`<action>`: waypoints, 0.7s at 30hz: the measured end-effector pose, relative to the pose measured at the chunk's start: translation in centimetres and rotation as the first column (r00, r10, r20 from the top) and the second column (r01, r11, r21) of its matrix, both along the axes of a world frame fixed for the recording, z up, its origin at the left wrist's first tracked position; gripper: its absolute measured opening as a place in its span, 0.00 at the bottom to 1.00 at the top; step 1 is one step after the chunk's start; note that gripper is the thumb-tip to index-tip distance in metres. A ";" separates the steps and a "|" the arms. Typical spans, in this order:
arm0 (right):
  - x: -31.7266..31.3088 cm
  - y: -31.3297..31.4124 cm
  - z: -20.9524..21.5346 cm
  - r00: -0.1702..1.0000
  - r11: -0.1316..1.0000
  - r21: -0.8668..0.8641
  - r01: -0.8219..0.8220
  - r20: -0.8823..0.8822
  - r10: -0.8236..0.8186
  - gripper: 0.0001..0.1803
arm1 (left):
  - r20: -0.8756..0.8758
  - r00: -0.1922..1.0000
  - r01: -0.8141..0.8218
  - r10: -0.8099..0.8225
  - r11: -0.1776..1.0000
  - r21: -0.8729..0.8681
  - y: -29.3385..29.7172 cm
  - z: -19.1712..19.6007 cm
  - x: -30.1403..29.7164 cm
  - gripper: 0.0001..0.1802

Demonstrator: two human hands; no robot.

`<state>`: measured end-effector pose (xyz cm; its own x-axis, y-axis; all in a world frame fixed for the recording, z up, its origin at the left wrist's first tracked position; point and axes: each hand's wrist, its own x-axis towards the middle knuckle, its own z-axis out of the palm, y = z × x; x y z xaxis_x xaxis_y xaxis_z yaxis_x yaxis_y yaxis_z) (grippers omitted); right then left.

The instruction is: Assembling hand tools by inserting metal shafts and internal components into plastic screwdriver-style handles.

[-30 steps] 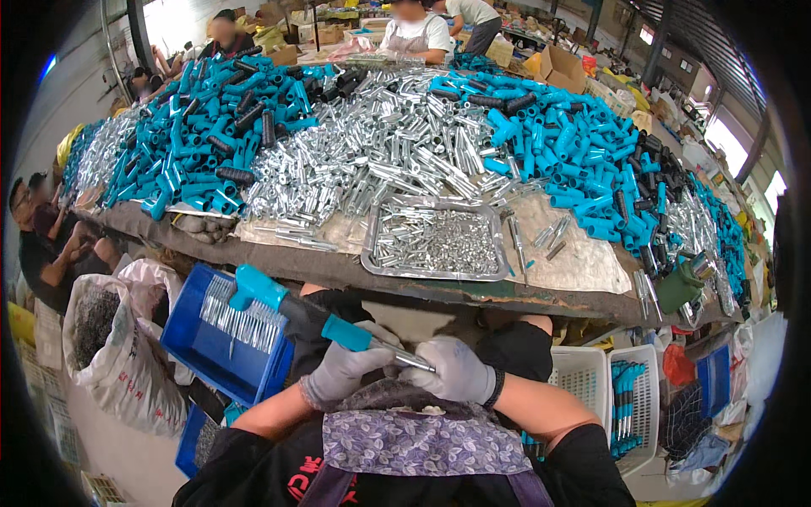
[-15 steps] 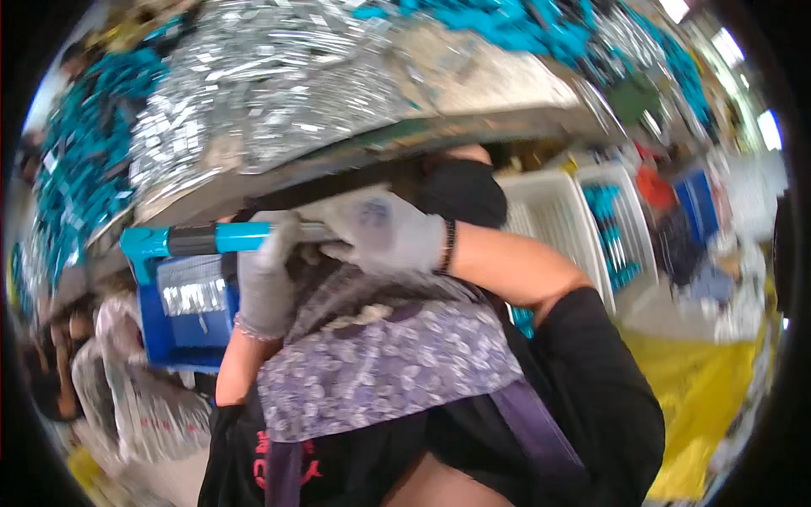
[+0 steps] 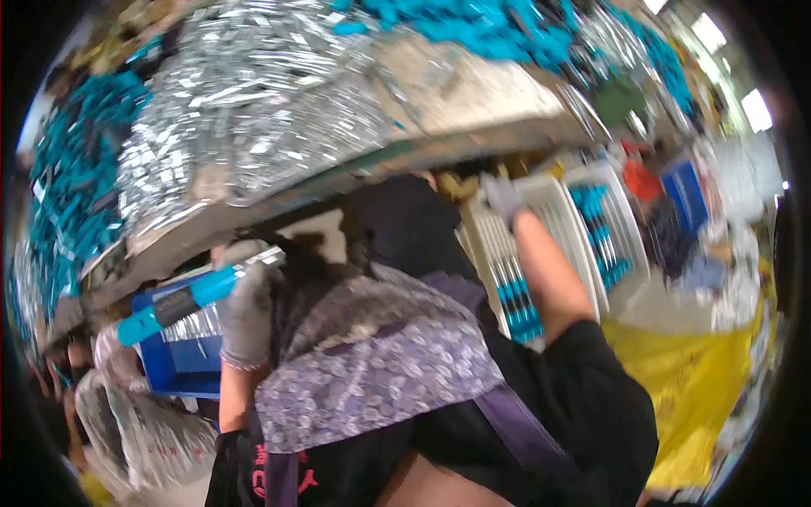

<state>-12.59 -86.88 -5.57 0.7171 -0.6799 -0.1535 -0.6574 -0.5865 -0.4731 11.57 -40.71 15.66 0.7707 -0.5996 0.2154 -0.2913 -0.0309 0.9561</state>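
My left hand [image 3: 247, 308], in a grey glove, is closed around a teal-and-black tool handle [image 3: 179, 302] with a short metal end by the thumb. The handle slants across the front of me, its teal butt low at the left. Out to the right, my gloved right hand [image 3: 504, 198] is over the far end of a white basket [image 3: 553, 228]. Its fingers are small and smeared, so their pose does not show. Several tools [image 3: 515, 291] with metal shafts and teal handles lie side by side in that basket.
Ahead, a workbench [image 3: 481, 89] carries a heap of shiny metal strips [image 3: 253, 93] and piles of teal parts [image 3: 473, 29]. A blue bin [image 3: 182, 380] holding metal pieces stands at left. At right are a second white basket [image 3: 638, 245] and a yellow sack [image 3: 676, 397].
My right hand has left the metal shaft beside my left hand and moved right to the white basket. The teal handle has tilted, its butt dropping lower, still in my left hand.
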 end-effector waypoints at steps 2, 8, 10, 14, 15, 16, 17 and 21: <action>2.6 6.3 9.3 0.928 0.949 0.214 -0.232 -0.244 0.282 0.25 | -0.410 0.904 -0.212 0.121 0.960 -0.185 0.8 0.3 -1.0 0.12; 14.1 14.3 31.7 0.563 0.175 0.623 -0.763 0.507 0.652 0.15 | -0.543 0.839 -0.151 0.018 0.968 -0.202 3.0 -0.8 1.8 0.13; 21.4 16.4 33.9 0.624 0.565 0.311 -0.764 0.576 0.528 0.15 | -0.591 0.806 -0.201 0.031 0.954 -0.224 2.7 -0.4 2.4 0.14; 40.4 17.8 31.9 0.489 0.708 -0.327 -0.625 0.543 0.683 0.20 | -0.572 0.820 -0.143 -0.005 0.966 -0.215 3.6 0.2 3.7 0.15; 44.0 18.3 31.5 0.552 0.667 -0.469 -0.578 0.376 0.744 0.20 | -0.490 0.872 -0.124 0.022 0.976 -0.178 3.8 0.0 4.2 0.14; 46.7 19.3 30.8 0.604 0.604 -0.574 -0.553 0.224 0.765 0.20 | -0.401 0.915 -0.109 0.044 0.984 -0.140 4.0 -0.2 4.6 0.14; 48.1 21.4 31.3 0.653 0.456 -0.641 -0.617 -0.093 0.752 0.19 | -0.405 0.913 -0.124 0.056 0.982 -0.144 4.3 -0.4 4.8 0.14; 50.9 24.0 28.2 0.798 0.393 -0.742 -0.543 -0.311 0.516 0.15 | -0.519 0.854 -0.210 0.048 0.943 -0.258 4.9 -0.3 5.0 0.15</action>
